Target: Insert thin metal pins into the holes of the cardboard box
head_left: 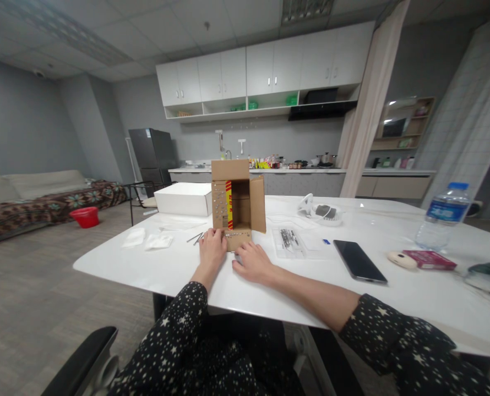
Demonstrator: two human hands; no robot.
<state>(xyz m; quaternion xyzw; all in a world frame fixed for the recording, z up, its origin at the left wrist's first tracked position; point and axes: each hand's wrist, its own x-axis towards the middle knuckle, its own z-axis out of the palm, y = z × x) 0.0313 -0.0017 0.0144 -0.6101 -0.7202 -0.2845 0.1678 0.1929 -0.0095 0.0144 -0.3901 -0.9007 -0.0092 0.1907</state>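
Observation:
A small cardboard box (241,193) stands on the table with its mouth facing me and its flaps spread. Small metallic dots are scattered over its left flap (219,204) and in a row across its lower flap (237,240). My left hand (214,247) is closed at the left edge of the lower flap. At that flap's right corner my right hand (253,263) rests with bent fingers; whatever is between its fingertips is too small to make out. Several thin dark rods (195,237) lie beside my left hand. A clear plastic case (288,243) holding small metal parts sits to the right.
On the white table (146,269) are a white box (184,198), crumpled tissues (159,241), a phone (359,261), a maroon packet (430,259), a water bottle (443,214) and a white device with a cable (325,213). A red bucket (85,216) stands on the floor.

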